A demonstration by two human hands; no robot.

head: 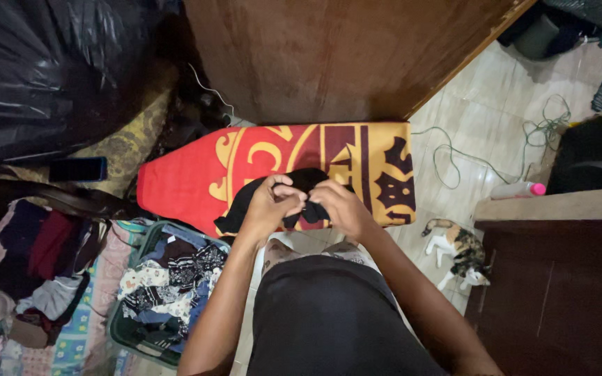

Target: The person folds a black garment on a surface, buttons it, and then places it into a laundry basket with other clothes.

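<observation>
- So, we've got both hands bunched up on a small black cloth garment (299,197): our left hand (271,203) has its fingers curled tight into the fabric, and our right hand (339,207) is pinching the same piece from the other side, knuckles nearly touching.
- The black cloth is lying on a red and yellow patterned ironing board cover (189,177), near the edge closest to us, with one end trailing off toward our left.
- Right behind the board stands a big brown wooden panel (329,56).
- Down on our left sits a green plastic laundry basket (128,333) stuffed with mixed printed clothes, and past that a heap of more clothes on a floral sheet (71,348).
- A shiny black plastic bag (43,69) fills the far left corner.
- On our right, a calico cat (462,254) is sprawled on the pale tiled floor (496,111), just beside a dark wooden cabinet (566,292).
- A white bottle with a pink cap (520,189) lies on its side by the cabinet's top edge, and a thin green cord (454,157) snakes over the tiles.
</observation>
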